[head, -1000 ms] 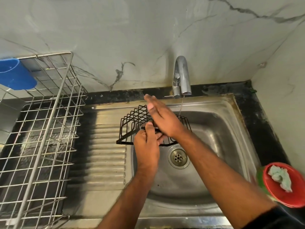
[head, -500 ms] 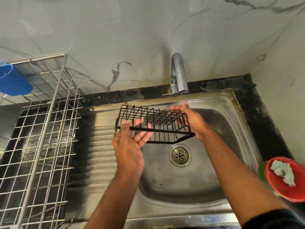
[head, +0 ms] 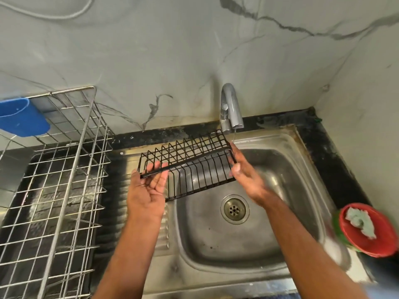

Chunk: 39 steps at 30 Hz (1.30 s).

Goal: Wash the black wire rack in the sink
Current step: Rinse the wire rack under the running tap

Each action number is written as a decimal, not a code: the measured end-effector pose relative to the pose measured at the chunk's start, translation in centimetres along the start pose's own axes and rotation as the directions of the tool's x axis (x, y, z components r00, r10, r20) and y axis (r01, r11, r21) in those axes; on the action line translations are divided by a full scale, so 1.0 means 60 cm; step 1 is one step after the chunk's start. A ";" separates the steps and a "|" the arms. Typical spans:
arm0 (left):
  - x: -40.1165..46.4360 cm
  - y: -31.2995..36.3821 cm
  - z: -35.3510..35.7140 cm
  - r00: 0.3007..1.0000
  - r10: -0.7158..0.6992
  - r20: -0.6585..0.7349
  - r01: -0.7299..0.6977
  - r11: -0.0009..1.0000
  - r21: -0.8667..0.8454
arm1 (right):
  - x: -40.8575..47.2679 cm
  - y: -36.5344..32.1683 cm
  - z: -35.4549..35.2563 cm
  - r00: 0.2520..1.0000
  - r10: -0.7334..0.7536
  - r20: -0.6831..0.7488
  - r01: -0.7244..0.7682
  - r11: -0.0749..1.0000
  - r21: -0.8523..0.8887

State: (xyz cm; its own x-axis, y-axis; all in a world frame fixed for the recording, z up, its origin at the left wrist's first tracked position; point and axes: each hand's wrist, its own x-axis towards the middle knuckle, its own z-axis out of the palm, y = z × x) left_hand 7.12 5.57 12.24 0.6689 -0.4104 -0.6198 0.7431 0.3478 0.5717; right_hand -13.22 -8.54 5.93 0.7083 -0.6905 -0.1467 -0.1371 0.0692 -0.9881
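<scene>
The black wire rack (head: 195, 169) is held in the air above the left rim of the steel sink (head: 287, 169), tilted with its right end raised toward the chrome tap (head: 230, 108). My left hand (head: 149, 190) grips the rack's left end, palm up, with a bar across the fingers. My right hand (head: 246, 173) holds the rack's right end by its edge. A thin stream of water falls from the tap just right of the rack. The drain (head: 235, 209) sits below the rack in the basin.
A large steel wire dish basket (head: 56, 190) stands on the drainboard at left, with a blue plastic cup holder (head: 21, 119) hung on it. A red bowl (head: 371, 229) with a pale scrub pad sits on the black counter at right. Marble wall behind.
The rack has been turned and lifted: its right end rose toward the tap. My right hand moved from on top of the rack to its right end; my left hand shifted to its left end.
</scene>
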 end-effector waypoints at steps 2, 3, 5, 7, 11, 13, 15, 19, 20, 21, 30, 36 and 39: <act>-0.007 0.002 0.003 1.000 -0.008 0.016 0.008 1.000 -0.003 | 0.002 -0.010 0.003 0.999 -0.004 -0.033 0.003 1.000 -0.024; -0.011 0.002 0.004 0.999 -0.017 0.030 0.017 1.000 -0.005 | 0.005 -0.015 0.006 0.995 0.024 -0.101 -0.029 0.998 -0.051; -0.018 0.001 0.011 0.998 -0.032 0.060 0.032 0.999 -0.006 | 0.015 -0.032 0.006 0.961 0.090 -0.263 -0.131 0.981 -0.144; -0.014 -0.004 0.015 0.997 -0.044 0.070 0.045 0.999 -0.022 | 0.021 -0.042 0.002 0.938 0.116 -0.327 -0.221 0.927 -0.303; -0.013 0.002 0.017 0.989 -0.089 0.121 0.095 0.994 -0.052 | 0.011 -0.058 0.001 0.931 0.075 -0.358 -0.249 0.846 -0.471; -0.018 -0.001 0.018 0.981 -0.133 0.139 0.136 0.991 -0.015 | -0.001 -0.064 -0.001 0.918 0.043 -0.394 -0.258 0.820 -0.511; -0.023 -0.011 0.020 0.974 -0.174 0.147 0.171 0.985 0.029 | -0.021 -0.069 -0.004 0.902 0.000 -0.432 -0.276 0.770 -0.575; -0.016 -0.045 0.023 0.949 -0.259 0.181 0.251 0.966 0.065 | -0.068 -0.073 -0.029 0.855 -0.145 -0.497 -0.322 0.602 -0.731; -0.011 -0.058 0.023 0.937 -0.293 0.192 0.281 0.956 0.088 | -0.081 -0.074 -0.036 0.836 -0.177 -0.519 -0.339 0.578 -0.743; -0.004 -0.072 0.022 0.927 -0.317 0.202 0.297 0.947 0.123 | -0.091 -0.074 -0.042 0.817 -0.209 -0.537 -0.347 0.566 -0.748; -0.028 -0.206 0.074 0.819 -0.536 0.204 0.431 0.810 0.398 | -0.147 -0.074 -0.071 0.754 -0.432 -0.495 -0.263 0.493 -0.830; -0.010 -0.235 0.089 0.873 -0.474 -0.113 0.479 0.790 0.384 | -0.179 -0.020 -0.113 0.893 -0.390 -0.225 0.095 0.652 -0.752; -0.015 -0.252 0.075 0.895 -0.438 -0.082 0.421 0.772 0.477 | -0.195 0.000 -0.124 0.947 -0.317 -0.042 0.188 0.659 -0.728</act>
State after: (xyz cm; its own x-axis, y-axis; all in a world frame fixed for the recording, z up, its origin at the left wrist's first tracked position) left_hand -4.80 -3.11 6.54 0.2748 -0.4507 -0.8494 0.8461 -0.3062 0.4362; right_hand -26.67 -5.79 7.97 0.6854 -0.7065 0.1764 -0.4610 -0.6085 -0.6460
